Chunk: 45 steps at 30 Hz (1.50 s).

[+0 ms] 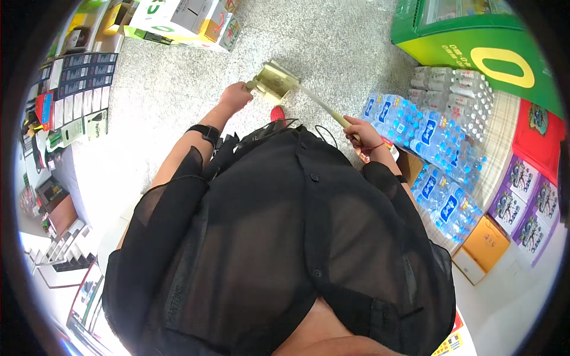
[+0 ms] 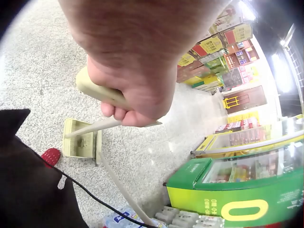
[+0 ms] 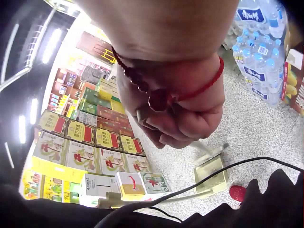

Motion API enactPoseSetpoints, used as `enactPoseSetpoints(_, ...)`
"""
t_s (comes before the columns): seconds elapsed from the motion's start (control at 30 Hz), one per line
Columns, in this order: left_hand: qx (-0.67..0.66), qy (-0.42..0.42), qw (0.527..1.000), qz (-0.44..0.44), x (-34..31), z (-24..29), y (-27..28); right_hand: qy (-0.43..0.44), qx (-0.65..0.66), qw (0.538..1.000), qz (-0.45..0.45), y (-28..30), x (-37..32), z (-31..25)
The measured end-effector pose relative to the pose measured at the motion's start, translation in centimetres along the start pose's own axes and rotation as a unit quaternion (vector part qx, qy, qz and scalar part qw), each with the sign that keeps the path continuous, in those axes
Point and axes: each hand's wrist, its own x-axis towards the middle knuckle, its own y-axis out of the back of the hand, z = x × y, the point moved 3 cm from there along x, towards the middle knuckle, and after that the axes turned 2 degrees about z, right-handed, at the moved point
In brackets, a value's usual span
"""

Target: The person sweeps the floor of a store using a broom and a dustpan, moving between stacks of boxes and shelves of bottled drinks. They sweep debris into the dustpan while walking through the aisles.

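My left hand (image 1: 236, 97) grips the top of the pale yellow handle of a long-handled dustpan (image 1: 274, 89). Its fingers curl round that handle (image 2: 97, 90) in the left wrist view. Lower down, the dustpan's ridged tray (image 2: 72, 148) faces up at floor level. My right hand (image 1: 364, 133) holds a broom (image 1: 325, 107) by its pale handle, which slants toward the dustpan. The broom's narrow head (image 3: 212, 154) lies along the tray's edge in the right wrist view. The right fingers are curled, and the wrist hides much of the grip.
Speckled floor (image 1: 320, 35) surrounds the dustpan, with a red shoe (image 1: 277, 113) close by. Packs of water bottles (image 1: 436, 139) stand on the right, beyond them a green freezer (image 1: 475, 50). Stacked cartons (image 1: 178, 21) stand ahead on the left. A black cable (image 2: 90, 194) crosses the left wrist view.
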Motion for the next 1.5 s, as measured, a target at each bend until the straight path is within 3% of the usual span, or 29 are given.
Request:
enactPoseSetpoints(0.1,0.052,-0.014,0.999,0.003,-0.1,-0.1,1.7,0.018,-0.008,0.999,-0.034,-0.1,-0.3,-2.3)
enactPoseSetpoints(0.3,-0.024,0.016,0.999,0.033,-0.3,-2.8,3.4,0.065,0.023,0.997,0.033,2.8,1.6,-8.3)
enactPoseSetpoints(0.57,-0.171,0.086,0.975,0.109,-0.3,-4.9,3.9,0.092,0.069,0.993,0.024,1.5,12.6,-15.8)
enactPoseSetpoints(0.7,-0.265,0.114,0.946,0.147,-0.3,-3.4,4.1,0.097,-0.018,0.995,0.031,0.2,14.2,-17.7)
enactPoseSetpoints(0.77,-0.264,0.133,0.942,0.157,0.4,-2.8,3.6,0.074,-0.197,0.978,0.014,-0.2,13.6,-18.6)
enactPoseSetpoints(0.83,-0.269,0.153,0.938,0.158,0.9,-1.2,3.6,0.145,-0.333,0.93,-0.047,0.3,14.9,-19.3)
enactPoseSetpoints(0.9,-0.259,0.173,0.935,0.169,1.4,1.1,3.6,0.123,-0.34,0.931,-0.056,1.7,14.4,-21.2)
enactPoseSetpoints(0.97,-0.268,0.169,0.929,0.189,2.5,2.3,3.3,0.011,-0.252,0.955,-0.156,3.0,14.6,-22.4)
enactPoseSetpoints(1.17,-0.267,0.2,0.921,0.201,3.6,6.9,3.8,0.005,-0.241,0.958,-0.155,4.7,12.7,-31.6)
enactPoseSetpoints(1.3,-0.303,0.225,0.903,0.206,4.1,6.5,3.0,0.078,-0.294,0.941,-0.146,4.6,15.0,-36.9)
enactPoseSetpoints(1.37,-0.309,0.227,0.899,0.212,4.2,6.9,2.6,0.275,-0.426,0.855,-0.105,3.7,18.4,-39.7)
enactPoseSetpoints(1.43,-0.29,0.242,0.9,0.22,4.1,7.3,2.5,0.298,-0.414,0.854,-0.105,2.0,22.6,-42.1)
enactPoseSetpoints(1.5,-0.312,0.237,0.893,0.221,4.5,7.6,2.4,0.171,-0.367,0.906,-0.126,-0.2,24.8,-44.6)
